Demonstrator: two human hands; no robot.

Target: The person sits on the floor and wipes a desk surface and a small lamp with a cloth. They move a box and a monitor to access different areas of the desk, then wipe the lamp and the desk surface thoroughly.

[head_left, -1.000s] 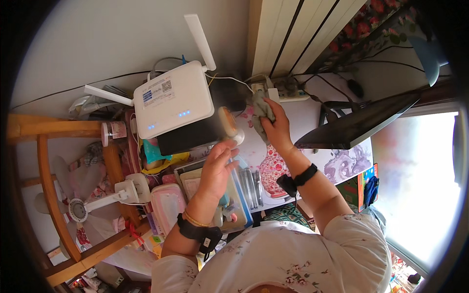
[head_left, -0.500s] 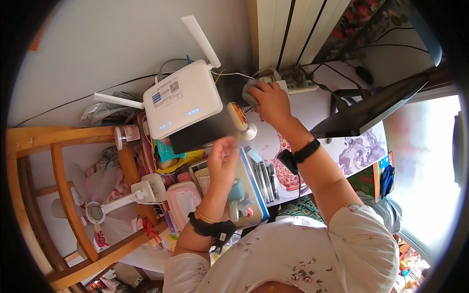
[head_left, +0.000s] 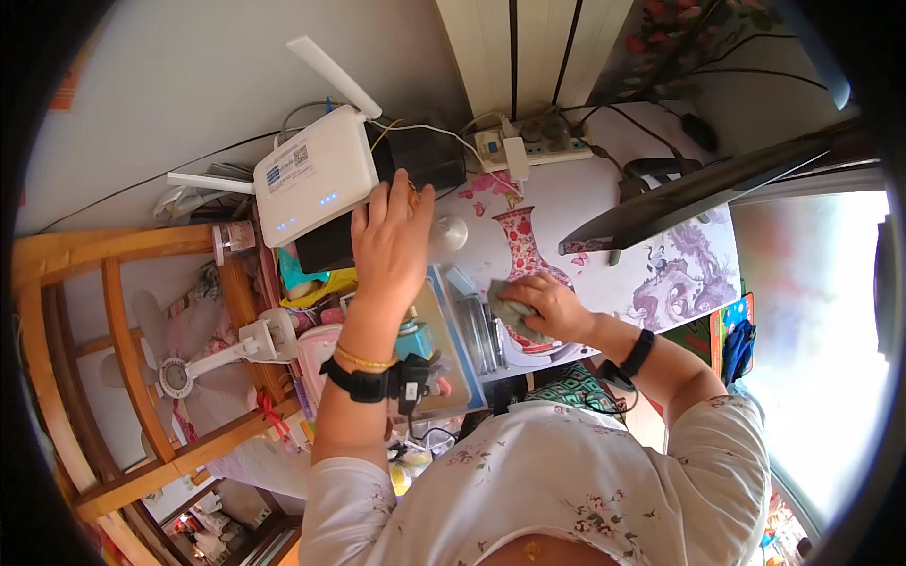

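Note:
A crumpled grey-green cloth (head_left: 514,309) lies bunched under my right hand (head_left: 557,311), whose fingers close over it on the desktop. It rests on the printed red vase pattern near the front edge, beside a group of dark pens (head_left: 486,335). My left hand (head_left: 389,250) is stretched out with fingers apart over a small orange and white object (head_left: 413,195). Most of that object is hidden behind the fingers, so contact is uncertain. Its round white base (head_left: 449,233) shows just right of the hand. Close to my left fingertips stands a white router (head_left: 316,174).
A power strip (head_left: 557,146) with a white plug adapter (head_left: 514,158) lies along the back. A black monitor (head_left: 698,193) overhangs the right side. A clear tray (head_left: 453,311) sits below my left hand. On the left are a white fan (head_left: 175,377) and a wooden frame (head_left: 113,363).
My right hand has brought the cloth from the power strip toward the desk's front edge. My left hand has reached forward over the orange and white object. The view has shifted slightly.

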